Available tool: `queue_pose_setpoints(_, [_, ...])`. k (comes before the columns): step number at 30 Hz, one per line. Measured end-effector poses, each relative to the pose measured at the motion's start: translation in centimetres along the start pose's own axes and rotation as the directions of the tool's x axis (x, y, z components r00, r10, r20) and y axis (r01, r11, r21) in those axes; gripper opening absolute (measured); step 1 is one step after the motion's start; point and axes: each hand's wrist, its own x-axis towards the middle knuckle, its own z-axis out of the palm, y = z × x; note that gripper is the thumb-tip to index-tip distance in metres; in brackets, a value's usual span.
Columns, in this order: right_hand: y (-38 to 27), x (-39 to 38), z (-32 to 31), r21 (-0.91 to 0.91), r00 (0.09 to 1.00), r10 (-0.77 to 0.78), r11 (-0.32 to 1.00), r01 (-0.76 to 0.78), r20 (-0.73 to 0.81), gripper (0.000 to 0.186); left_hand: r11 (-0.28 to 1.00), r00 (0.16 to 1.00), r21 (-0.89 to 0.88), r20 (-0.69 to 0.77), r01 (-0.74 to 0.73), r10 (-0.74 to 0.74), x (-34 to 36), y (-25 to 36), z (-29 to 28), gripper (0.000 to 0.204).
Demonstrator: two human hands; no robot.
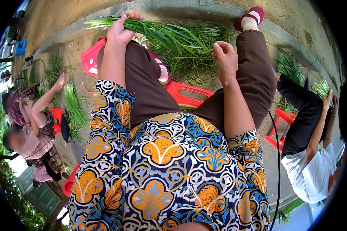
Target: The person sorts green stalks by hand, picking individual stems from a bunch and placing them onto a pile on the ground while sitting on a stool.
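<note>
Left of the leaf pile (pixel 192 69), the left hand (pixel 121 34) is wrapped around a bunch of greens (pixel 162 34); a loosened hold could shed stalks. Its drooping tips, over the pile, might tangle there. Right of them, the right hand's (pixel 225 59) fingertips look pinched together, possibly on a blade; I cannot tell.

Green stalks (pixel 169 35) with paler ends; navy shirt (pixel 173 165) patterned in orange, blue and white; brown trousers (pixel 144 86); red stool (pixel 187 102).

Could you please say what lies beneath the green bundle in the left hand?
A heap of loose greens shows beneath the bundle's right part; what it directly covers cannot be seen.
</note>
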Motion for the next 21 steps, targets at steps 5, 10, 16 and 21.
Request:
queue_pose_setpoints(5, [-1.0, -1.2, 0.8, -0.063, 0.957, -0.254, 0.962, 0.264, 0.140, 0.011, 0.999, 1.000, 0.045, -0.018, -0.015, 0.015, -0.2, -0.5, 0.5, 0.013])
queue_pose_setpoints(10, [-0.4, -2.1, 2.1, -0.233, 0.950, -0.163, 0.946, 0.228, 0.267, 0.016, 0.993, 1.000, 0.113, -0.005, -0.014, 0.015, -0.3, -1.4, 1.3, 0.015])
queue_pose_setpoints(16, [-0.8, -2.5, 2.5, -0.248, 0.946, -0.141, 0.944, 0.218, 0.293, 0.019, 0.985, 0.999, 0.172, 0.051, -0.012, 0.004, -0.7, -2.7, 2.5, 0.016])
queue_pose_setpoints(21, [-0.5, -2.3, 2.6, -0.297, 0.941, -0.146, 0.924, 0.240, 0.307, 0.015, 0.978, 0.996, 0.209, 0.083, 0.001, -0.019, -0.8, -3.2, 2.9, 0.016])
